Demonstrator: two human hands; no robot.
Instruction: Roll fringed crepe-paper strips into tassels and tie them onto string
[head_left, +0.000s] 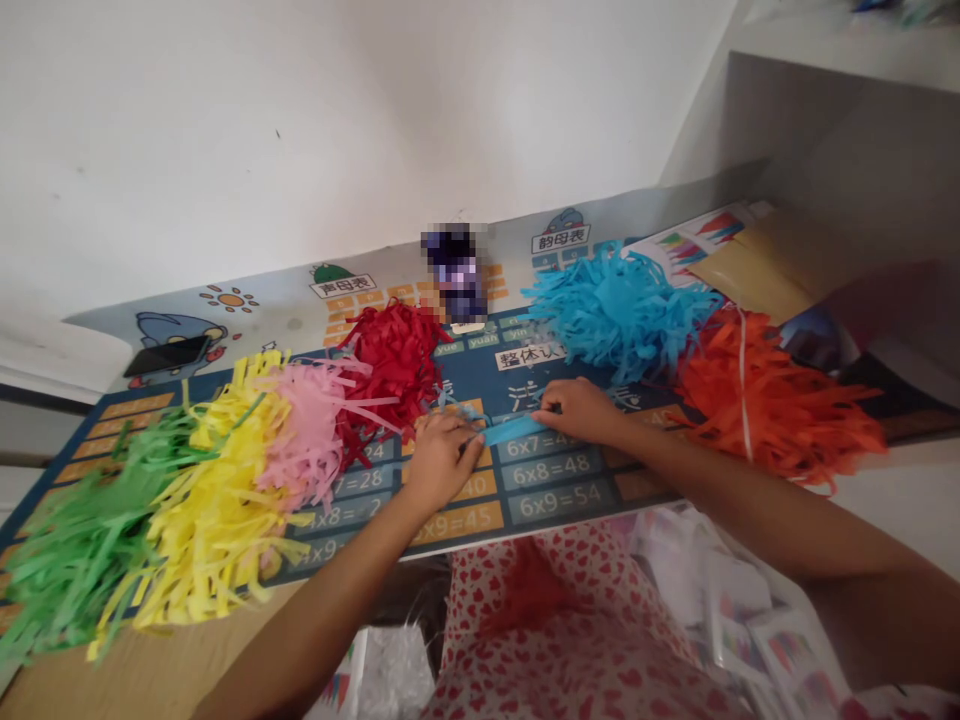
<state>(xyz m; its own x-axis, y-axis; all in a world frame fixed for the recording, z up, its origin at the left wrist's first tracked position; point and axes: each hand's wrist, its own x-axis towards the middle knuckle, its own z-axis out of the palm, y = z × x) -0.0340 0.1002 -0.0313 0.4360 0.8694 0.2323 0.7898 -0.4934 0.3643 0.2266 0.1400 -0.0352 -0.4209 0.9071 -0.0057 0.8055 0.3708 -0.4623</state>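
Observation:
Between my two hands a narrow blue paper strip [511, 431] lies stretched just above the printed desk mat [555, 470]. My left hand [444, 450] has its fingers closed on the strip's left end, where some thin blue fringe sticks out. At the other end, my right hand [579, 408] pinches the strip between thumb and fingers. A red fringed paper bunch [394, 355] is close to my left hand. Behind my right hand rests a blue fringed paper bunch [619, 305], and an orange one [787, 400] lies near my right forearm.
Pink [311, 420], yellow [217, 500] and green [90, 530] fringed bunches spread along the left. A black phone [169, 357] lies at the back left; a pixelated object [457, 272] stands by the wall. A tan envelope [757, 265] is back right. Plastic-wrapped packets [750, 610] sit below the desk.

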